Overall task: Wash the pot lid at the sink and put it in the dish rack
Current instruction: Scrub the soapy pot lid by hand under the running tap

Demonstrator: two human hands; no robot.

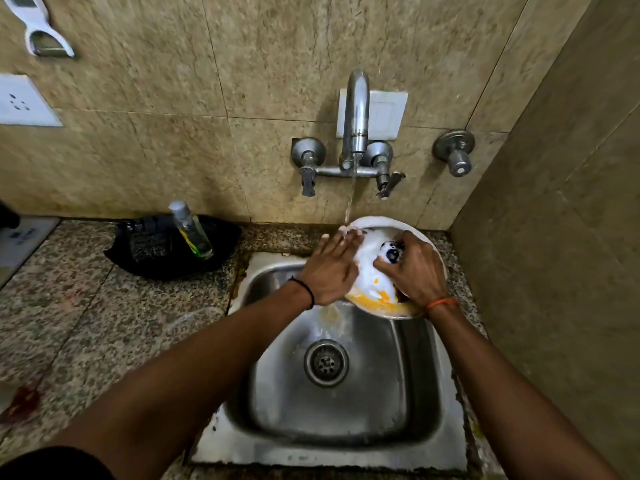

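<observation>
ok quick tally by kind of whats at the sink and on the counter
pot lid: 1
sink: 1
spout: 1
tap handles: 2
wall valve: 1
clear bottle: 1
black tray: 1
Total: 8

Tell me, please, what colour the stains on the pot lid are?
Yellow-orange, along the near edge of the pot lid, beneath white foam; seen in the head view.

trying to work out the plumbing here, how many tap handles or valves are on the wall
3: a left handle and a right handle on the mixer either side of the running spout, plus a separate valve further right.
</observation>
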